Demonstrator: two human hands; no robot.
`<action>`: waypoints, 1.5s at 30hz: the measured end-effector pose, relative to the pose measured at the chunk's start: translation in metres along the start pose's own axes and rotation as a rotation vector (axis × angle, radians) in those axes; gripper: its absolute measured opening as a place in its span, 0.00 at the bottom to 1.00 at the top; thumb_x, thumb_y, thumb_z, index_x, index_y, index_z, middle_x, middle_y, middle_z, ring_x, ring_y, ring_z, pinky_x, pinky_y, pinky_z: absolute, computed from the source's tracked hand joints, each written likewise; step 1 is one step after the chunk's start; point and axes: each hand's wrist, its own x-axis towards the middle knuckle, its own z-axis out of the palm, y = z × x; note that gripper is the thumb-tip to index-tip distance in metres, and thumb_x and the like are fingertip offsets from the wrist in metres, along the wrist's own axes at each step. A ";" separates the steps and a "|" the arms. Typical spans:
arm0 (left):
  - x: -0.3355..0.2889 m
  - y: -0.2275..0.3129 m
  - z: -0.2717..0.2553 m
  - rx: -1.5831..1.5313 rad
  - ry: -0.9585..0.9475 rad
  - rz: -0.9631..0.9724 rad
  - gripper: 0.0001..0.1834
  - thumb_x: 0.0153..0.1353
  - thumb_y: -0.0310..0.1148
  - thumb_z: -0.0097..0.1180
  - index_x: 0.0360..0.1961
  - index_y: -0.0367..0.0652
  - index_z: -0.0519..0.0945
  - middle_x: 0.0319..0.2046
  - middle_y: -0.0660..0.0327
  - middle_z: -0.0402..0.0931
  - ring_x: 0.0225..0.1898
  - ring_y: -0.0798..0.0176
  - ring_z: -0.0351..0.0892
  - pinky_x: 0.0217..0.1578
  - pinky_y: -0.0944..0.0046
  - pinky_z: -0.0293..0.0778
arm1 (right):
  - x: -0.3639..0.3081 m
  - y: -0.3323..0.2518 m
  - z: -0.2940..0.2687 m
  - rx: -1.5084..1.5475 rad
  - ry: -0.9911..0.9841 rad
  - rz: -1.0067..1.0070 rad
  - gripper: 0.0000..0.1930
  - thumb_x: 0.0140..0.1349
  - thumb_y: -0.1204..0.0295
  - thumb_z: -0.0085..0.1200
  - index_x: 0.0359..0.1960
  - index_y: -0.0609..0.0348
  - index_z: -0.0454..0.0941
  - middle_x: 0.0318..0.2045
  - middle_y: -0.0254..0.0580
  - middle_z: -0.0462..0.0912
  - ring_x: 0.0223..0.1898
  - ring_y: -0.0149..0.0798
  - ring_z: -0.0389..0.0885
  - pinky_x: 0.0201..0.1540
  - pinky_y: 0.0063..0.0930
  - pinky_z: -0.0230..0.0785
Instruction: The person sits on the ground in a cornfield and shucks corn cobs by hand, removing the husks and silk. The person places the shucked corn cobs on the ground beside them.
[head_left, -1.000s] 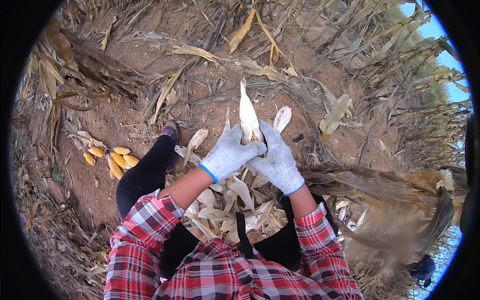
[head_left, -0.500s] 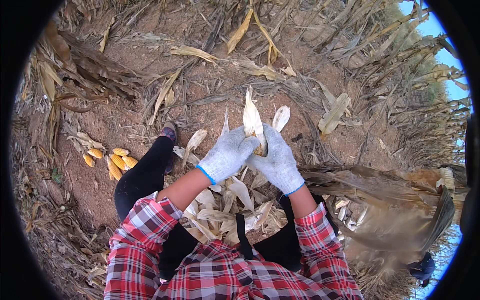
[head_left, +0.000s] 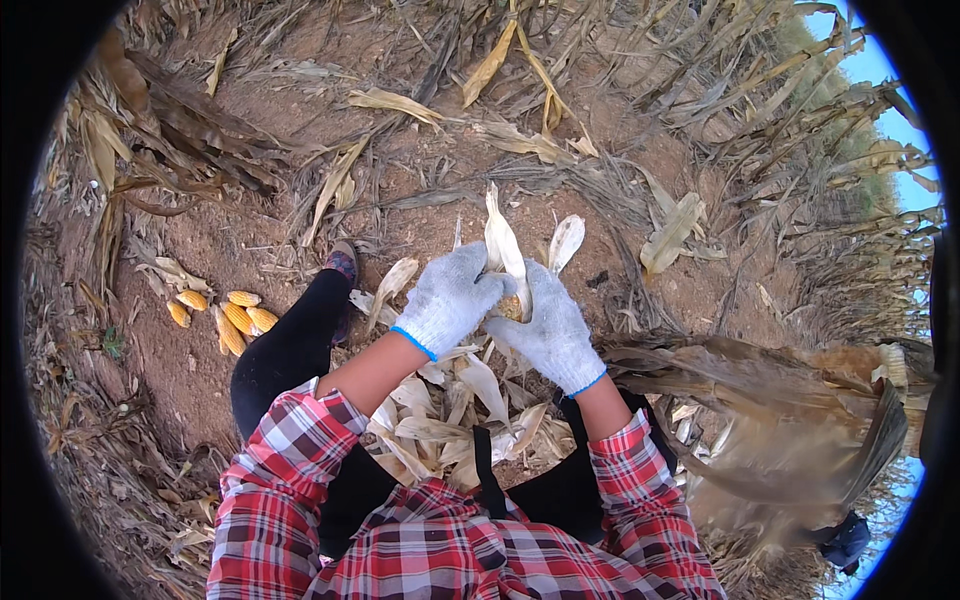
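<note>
Between my two gloved hands is an ear of corn [head_left: 511, 307], mostly hidden by fingers, with a small yellowish patch showing. A pale dry husk leaf [head_left: 503, 240] stands up from it, pointing away from me. My left hand [head_left: 450, 300], in a grey-white knit glove with a blue cuff edge, is closed around its left side, thumb across toward the husk. My right hand [head_left: 553, 330], gloved alike, is wrapped around the right side of the ear. Another husk leaf [head_left: 566, 242] sticks out beyond the right fingers.
Several husked yellow ears [head_left: 238, 318] lie on the soil at left, beside my black-trousered leg [head_left: 295, 345]. Loose husks [head_left: 460, 410] are piled between my legs. Dry stalks [head_left: 740, 370] lean in at right, and a partly seen dark shape [head_left: 848, 540] is at lower right.
My left hand has drawn slightly away from the right, and a little more of the ear shows between them. The upright husk leaf has tilted a bit left.
</note>
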 end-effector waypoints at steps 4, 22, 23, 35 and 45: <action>0.006 -0.014 0.000 -0.350 -0.033 -0.180 0.15 0.61 0.36 0.57 0.43 0.36 0.81 0.31 0.54 0.81 0.33 0.58 0.82 0.36 0.60 0.77 | -0.001 -0.011 -0.009 0.409 -0.123 0.060 0.37 0.51 0.64 0.66 0.62 0.64 0.66 0.52 0.49 0.77 0.53 0.41 0.77 0.59 0.32 0.67; 0.003 -0.012 0.006 -1.308 -0.257 -0.299 0.17 0.66 0.35 0.52 0.53 0.40 0.75 0.39 0.60 0.81 0.37 0.63 0.83 0.34 0.63 0.82 | -0.002 0.018 -0.006 1.042 -0.074 0.062 0.27 0.60 0.69 0.56 0.61 0.68 0.67 0.51 0.43 0.77 0.52 0.32 0.74 0.57 0.26 0.66; 0.003 -0.012 0.004 -1.234 -0.257 -0.311 0.18 0.66 0.37 0.53 0.53 0.39 0.75 0.39 0.59 0.81 0.36 0.63 0.83 0.34 0.63 0.81 | -0.003 0.016 -0.007 1.122 -0.102 0.083 0.27 0.60 0.69 0.56 0.61 0.68 0.68 0.51 0.43 0.77 0.52 0.32 0.74 0.57 0.26 0.66; 0.010 -0.007 -0.012 -0.312 -0.134 -0.181 0.14 0.57 0.32 0.55 0.41 0.35 0.81 0.31 0.57 0.82 0.34 0.63 0.81 0.39 0.62 0.76 | 0.003 0.014 0.001 0.634 -0.020 -0.040 0.24 0.61 0.70 0.59 0.58 0.63 0.70 0.49 0.43 0.78 0.50 0.32 0.76 0.55 0.27 0.68; 0.000 -0.012 0.003 0.396 -0.032 0.241 0.08 0.59 0.32 0.52 0.37 0.42 0.79 0.32 0.50 0.79 0.38 0.46 0.80 0.39 0.51 0.75 | -0.002 0.001 0.004 -0.059 0.305 -0.288 0.11 0.60 0.69 0.57 0.44 0.54 0.78 0.40 0.47 0.82 0.41 0.51 0.82 0.41 0.39 0.76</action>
